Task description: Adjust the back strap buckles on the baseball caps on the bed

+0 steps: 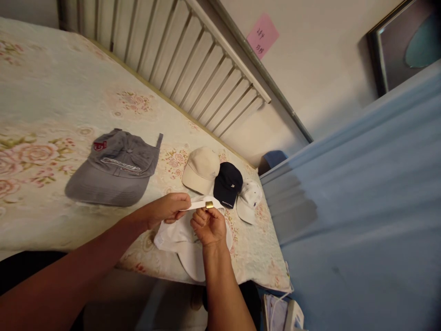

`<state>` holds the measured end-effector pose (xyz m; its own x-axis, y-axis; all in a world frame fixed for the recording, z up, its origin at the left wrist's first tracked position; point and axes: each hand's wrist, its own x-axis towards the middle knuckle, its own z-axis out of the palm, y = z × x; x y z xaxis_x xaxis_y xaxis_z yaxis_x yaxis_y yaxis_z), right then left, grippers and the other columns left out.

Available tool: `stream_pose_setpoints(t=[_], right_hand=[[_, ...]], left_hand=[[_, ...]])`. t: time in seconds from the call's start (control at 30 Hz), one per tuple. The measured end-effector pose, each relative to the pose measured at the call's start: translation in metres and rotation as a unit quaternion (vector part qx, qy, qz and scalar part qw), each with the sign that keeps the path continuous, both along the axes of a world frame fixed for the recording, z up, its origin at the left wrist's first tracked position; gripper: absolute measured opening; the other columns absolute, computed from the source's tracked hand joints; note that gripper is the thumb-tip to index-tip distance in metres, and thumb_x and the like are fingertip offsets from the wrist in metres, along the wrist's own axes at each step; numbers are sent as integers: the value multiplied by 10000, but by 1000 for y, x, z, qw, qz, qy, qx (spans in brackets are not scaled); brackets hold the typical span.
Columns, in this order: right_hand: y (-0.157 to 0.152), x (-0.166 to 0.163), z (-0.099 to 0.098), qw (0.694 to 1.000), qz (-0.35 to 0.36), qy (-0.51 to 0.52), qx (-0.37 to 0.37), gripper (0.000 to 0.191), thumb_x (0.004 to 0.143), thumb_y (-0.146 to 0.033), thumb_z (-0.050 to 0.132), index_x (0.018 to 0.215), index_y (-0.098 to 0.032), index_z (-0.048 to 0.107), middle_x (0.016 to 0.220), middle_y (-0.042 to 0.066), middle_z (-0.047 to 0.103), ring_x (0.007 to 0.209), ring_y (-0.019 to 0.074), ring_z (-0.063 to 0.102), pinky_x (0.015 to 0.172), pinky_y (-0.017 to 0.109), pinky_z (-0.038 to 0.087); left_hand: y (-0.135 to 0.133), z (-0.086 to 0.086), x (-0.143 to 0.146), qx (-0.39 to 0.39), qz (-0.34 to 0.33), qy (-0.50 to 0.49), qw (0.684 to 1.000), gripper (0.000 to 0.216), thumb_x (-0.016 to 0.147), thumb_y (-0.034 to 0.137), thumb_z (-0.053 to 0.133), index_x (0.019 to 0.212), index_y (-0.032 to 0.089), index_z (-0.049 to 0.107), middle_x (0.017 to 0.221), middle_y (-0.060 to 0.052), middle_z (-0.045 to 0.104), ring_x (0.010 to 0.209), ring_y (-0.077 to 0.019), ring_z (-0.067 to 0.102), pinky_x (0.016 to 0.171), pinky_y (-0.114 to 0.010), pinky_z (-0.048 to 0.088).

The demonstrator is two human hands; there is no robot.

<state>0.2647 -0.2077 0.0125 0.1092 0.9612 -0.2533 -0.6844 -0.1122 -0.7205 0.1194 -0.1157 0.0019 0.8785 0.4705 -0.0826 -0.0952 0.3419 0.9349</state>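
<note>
A white cap lies at the near edge of the bed under both hands. My left hand is closed in a pinch on the cap's white back strap. My right hand is closed on the same strap at its small brass buckle. The strap is stretched between the two hands, just above the cap's crown.
On the floral bed cover lie a grey cap, a beige cap, a navy cap and another white cap. A metal rail runs along the far side. A blue cloth hangs at right.
</note>
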Motion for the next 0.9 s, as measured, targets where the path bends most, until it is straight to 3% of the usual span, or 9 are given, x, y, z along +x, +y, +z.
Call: stream_pose_setpoints(t=[0.9], right_hand=[[2, -1, -1, 1000, 16, -20, 10, 189, 711, -202, 524, 585, -201, 383, 482, -72, 291, 410, 76, 224, 429, 203, 234]], left_hand=[[-1, -3, -1, 22, -31, 14, 999, 194, 791, 319, 501, 662, 190, 434, 499, 73, 417, 368, -46, 261, 363, -187, 187]])
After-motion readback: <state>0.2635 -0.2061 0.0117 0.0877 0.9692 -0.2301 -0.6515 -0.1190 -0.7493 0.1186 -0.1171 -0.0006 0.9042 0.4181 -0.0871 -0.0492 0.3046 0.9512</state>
